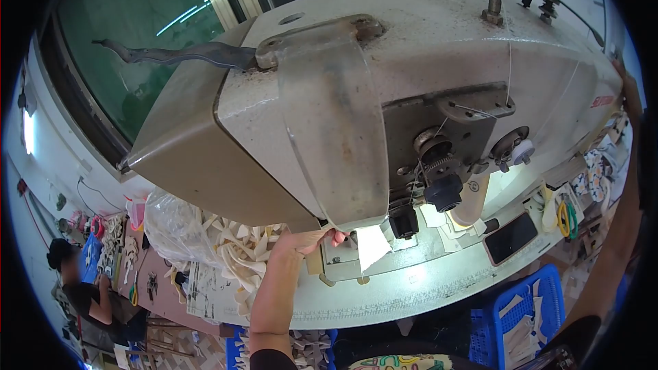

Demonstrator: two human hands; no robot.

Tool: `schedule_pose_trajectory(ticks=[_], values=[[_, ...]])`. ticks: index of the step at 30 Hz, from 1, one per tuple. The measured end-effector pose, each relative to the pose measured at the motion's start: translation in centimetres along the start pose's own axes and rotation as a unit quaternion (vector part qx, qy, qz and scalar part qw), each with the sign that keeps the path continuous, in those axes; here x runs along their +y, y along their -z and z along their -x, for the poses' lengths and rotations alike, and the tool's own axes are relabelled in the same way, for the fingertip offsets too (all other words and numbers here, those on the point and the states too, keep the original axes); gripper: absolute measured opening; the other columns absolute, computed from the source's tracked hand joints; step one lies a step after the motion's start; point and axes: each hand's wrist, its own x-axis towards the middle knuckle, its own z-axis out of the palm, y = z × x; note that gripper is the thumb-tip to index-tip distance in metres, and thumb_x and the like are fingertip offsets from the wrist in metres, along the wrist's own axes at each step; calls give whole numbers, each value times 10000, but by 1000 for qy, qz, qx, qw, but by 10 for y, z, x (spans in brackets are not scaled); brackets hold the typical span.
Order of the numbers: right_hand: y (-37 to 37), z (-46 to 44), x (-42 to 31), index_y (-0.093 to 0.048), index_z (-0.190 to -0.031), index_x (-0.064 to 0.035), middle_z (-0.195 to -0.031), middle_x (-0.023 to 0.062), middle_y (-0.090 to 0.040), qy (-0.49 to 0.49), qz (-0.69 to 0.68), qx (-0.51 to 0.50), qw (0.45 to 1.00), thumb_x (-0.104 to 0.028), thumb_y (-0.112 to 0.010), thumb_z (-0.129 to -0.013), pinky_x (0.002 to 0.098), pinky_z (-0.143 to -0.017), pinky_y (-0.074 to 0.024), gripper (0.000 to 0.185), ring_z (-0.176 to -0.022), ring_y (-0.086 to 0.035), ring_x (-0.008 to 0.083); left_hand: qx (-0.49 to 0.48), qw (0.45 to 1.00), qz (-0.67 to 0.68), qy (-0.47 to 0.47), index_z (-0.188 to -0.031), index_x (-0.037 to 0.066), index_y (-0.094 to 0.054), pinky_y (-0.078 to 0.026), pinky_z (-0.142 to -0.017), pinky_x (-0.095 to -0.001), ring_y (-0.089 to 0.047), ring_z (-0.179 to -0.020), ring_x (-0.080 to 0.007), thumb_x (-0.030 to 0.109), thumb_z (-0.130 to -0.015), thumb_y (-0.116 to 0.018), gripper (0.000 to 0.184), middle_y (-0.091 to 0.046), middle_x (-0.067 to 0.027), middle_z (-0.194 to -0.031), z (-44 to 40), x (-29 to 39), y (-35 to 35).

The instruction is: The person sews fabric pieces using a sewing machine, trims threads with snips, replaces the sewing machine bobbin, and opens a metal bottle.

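A large beige sewing machine [322, 116] fills the middle of the head view, with white thread running to its tension dials [442, 164]. My left hand [315, 240] reaches up under the machine's head at the needle area. Its fingers look pinched together, and part of them is hidden behind the machine. Just right of the fingertips is a white piece of fabric [372, 249]; I cannot tell whether they grip it. At the far right edge, my right hand [628, 89] rests against the end of the machine, its fingers mostly hidden.
Cut fabric pieces [243, 250] are heaped on the left of the machine table [404, 294]. A phone [510, 238] and green-yellow scissors [567, 218] lie to the right. A blue basket [504, 336] stands below. Another person [92, 298] is at the far left.
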Motion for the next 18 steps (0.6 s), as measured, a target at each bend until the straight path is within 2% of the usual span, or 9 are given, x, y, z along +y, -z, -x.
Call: schedule_pose_trajectory(ticks=[1,4,5,7,10,13,16,18], values=[[1,-18,29,-548,-1104,18,-816,37,-575,29,-15,-5,999,-455,-479,-872,230,-636,-446,532,-709,-554,102,1,1000,0,-1,-710,80,-587,-430,-525,-214,-520,-539,-83,217,-826,-593,180,-564,-5,-630,-2,-3,2],[12,-30,95,-564,-1078,0,-771,18,-549,213,92,81,969,-490,-460,-869,250,-561,-424,543,-621,-510,89,4,1000,-11,1,-715,83,-579,-416,-520,-214,-492,-522,-76,234,-828,-595,189,-544,9,-625,-4,-8,4],[-9,5,82,-560,-1103,-14,-734,1,-519,-33,-82,140,986,-457,-456,-886,264,-532,-401,504,-584,-475,99,4,1000,-16,3,-714,85,-575,-409,-517,-214,-478,-513,-73,240,-829,-596,195,-534,16,-620,-4,-8,4],[-44,37,100,-547,-1127,-13,-780,0,-575,35,-279,208,937,-419,-473,-890,261,-503,-389,476,-542,-468,115,-8,999,-36,-6,-692,93,-553,-377,-489,-204,-434,-500,-62,232,-831,-598,201,-493,33,-602,-6,-10,5],[-76,53,101,-545,-1149,-40,-978,41,-603,78,-441,243,860,-381,-486,-893,236,-455,-351,431,-622,-515,104,3,998,-33,-45,-669,103,-521,-311,-446,-195,-373,-485,-48,182,-826,-598,192,-434,49,-579,2,-5,-5],[-73,70,81,-536,-1173,-73,-1187,78,-526,2,-343,261,902,-327,-479,-901,213,-425,-319,376,-783,-548,89,15,996,-8,-92,-664,106,-505,-251,-419,-188,-337,-475,-38,107,-809,-587,166,-402,54,-563,-2,-19,-1],[-72,120,32,-514,-1205,-93,-1249,68,-469,-101,-159,257,948,-268,-457,-911,189,-439,-315,347,-949,-513,74,28,994,20,-106,-660,108,-497,-218,-412,-196,-311,-463,-35,61,-790,-573,158,-385,57,-553,-5,-24,-2],[-78,144,42,-510,-1205,-88,-1233,61,-484,37,-103,285,952,-243,-448,-913,191,-426,-294,337,-917,-516,58,51,993,30,-106,-656,109,-492,-208,-412,-201,-299,-461,-36,49,-783,-569,160,-375,60,-550,-6,-24,-4]])
